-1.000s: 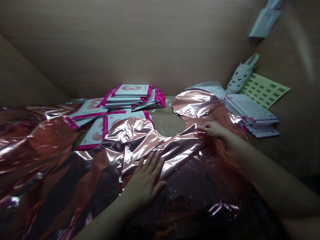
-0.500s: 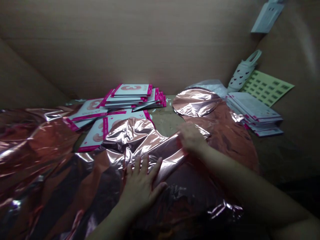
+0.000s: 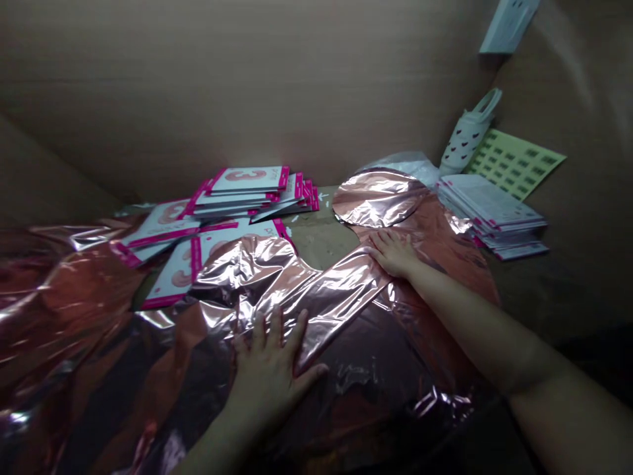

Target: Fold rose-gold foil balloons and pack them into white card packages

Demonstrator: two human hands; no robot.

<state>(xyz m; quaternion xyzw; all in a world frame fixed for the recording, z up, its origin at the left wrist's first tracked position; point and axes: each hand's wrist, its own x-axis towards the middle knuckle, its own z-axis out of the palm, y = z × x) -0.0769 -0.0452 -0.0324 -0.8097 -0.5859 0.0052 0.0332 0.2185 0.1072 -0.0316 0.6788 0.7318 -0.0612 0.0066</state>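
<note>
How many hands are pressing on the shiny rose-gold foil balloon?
2. The left hand lies flat on the rose-gold foil balloon near the camera; the right hand lies flat on it farther back, to the right. None seem hidden.

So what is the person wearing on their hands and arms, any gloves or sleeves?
The left hand and right hand are bare: no gloves, no rings or wristbands that show. Both forearms are uncovered too, with no sleeve in frame. Dim light could hide small marks.
</note>
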